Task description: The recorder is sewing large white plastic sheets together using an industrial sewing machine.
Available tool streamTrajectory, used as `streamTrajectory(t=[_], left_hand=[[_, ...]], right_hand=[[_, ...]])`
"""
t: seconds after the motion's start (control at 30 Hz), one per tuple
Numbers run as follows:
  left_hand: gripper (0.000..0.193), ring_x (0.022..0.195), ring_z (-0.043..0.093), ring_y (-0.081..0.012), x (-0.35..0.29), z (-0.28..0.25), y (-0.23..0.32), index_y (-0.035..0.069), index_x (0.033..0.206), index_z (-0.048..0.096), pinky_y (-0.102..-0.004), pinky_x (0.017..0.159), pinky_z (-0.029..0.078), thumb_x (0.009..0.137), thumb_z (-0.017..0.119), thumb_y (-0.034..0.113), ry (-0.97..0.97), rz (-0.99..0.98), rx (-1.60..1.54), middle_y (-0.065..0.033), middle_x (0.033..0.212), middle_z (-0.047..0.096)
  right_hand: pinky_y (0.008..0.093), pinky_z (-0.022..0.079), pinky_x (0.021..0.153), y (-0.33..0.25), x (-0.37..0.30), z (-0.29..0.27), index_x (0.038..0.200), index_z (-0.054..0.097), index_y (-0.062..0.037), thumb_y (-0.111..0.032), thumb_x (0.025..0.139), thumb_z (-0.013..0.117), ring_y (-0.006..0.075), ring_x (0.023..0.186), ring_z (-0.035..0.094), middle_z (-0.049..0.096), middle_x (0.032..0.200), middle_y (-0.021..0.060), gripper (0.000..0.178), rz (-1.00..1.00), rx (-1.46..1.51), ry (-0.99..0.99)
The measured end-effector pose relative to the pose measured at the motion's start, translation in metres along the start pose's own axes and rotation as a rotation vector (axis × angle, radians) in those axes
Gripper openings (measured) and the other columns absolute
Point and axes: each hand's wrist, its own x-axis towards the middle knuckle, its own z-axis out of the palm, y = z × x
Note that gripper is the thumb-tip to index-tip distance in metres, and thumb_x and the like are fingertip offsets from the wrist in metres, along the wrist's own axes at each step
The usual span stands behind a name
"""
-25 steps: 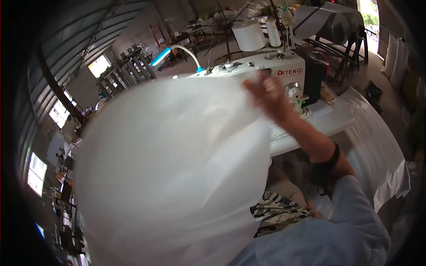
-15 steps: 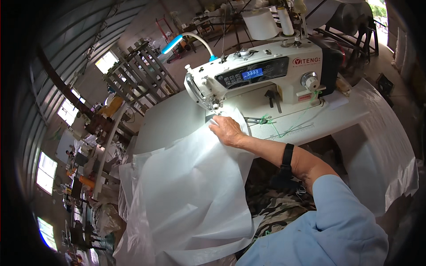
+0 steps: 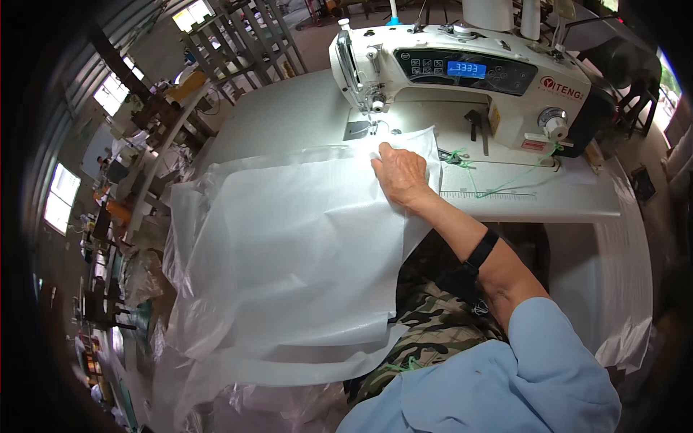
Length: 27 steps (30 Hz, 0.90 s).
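A large translucent white plastic sheet (image 3: 310, 245), layered and creased, hangs over the front of the sewing table and down over my lap. Its top edge lies near the needle of a white sewing machine (image 3: 505, 72). My right hand (image 3: 404, 175) is closed on the sheet's upper right part, just in front of the lit presser foot (image 3: 374, 128); the fingertips are partly lost in the glare. The presser foot and the sheet's edge appear slightly apart. My left hand is out of the picture.
Tangled green thread (image 3: 469, 169) lies on the tabletop beside a printed ruler scale (image 3: 498, 193). White thread cones (image 3: 489, 13) stand behind the machine. Another white sheet (image 3: 624, 267) drapes off the table's right side. Grey metal racks (image 3: 245, 43) stand beyond the far left.
The view has shifted, so the machine sits higher and farther right. The sheet's top edge now lies straighter, a little nearer me from the needle, with my right hand still on it.
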Motion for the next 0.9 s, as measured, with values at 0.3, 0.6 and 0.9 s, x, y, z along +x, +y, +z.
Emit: streamTrajectory(t=[0.3, 0.6, 0.9], left_hand=[[0.032, 0.113, 0.057, -0.0345, -0.079, 0.156, 0.447, 0.001, 0.121, 0.059, -0.0372, 0.098, 0.045, 0.092, 0.048, -0.003, -0.151, 1.201, -1.007, -0.0188, 0.120, 0.061], [0.024, 0.097, 0.061, -0.0172, -0.082, 0.240, 0.518, -0.002, 0.109, 0.066, -0.0291, 0.086, 0.048, 0.089, 0.064, 0.011, -0.410, 0.897, -1.509, -0.0083, 0.104, 0.063], [0.014, 0.077, 0.055, -0.0100, -0.085, 0.234, 0.517, 0.001, 0.080, 0.067, -0.0300, 0.096, 0.041, 0.086, 0.068, 0.013, -0.472, 0.868, -1.633, -0.0004, 0.081, 0.060]], right_hand=[[0.0471, 0.051, 0.065, -0.008, -0.024, 0.002, 0.091, 0.054, -0.0012, -0.025, 0.090, 0.060, 0.0375, 0.067, 0.066, 0.065, 0.068, 0.0203, 0.025, 0.008, 0.092, 0.025], [0.0480, 0.050, 0.066, 0.002, -0.039, -0.013, 0.108, 0.054, -0.0062, -0.027, 0.093, 0.057, 0.0379, 0.068, 0.066, 0.066, 0.072, 0.0168, 0.026, -0.017, 0.275, 0.040], [0.0410, 0.036, 0.088, 0.067, -0.002, -0.057, 0.084, 0.066, -0.0073, -0.039, 0.086, 0.067, 0.0275, 0.102, 0.053, 0.065, 0.100, 0.0090, 0.031, 0.054, -0.223, 0.194]])
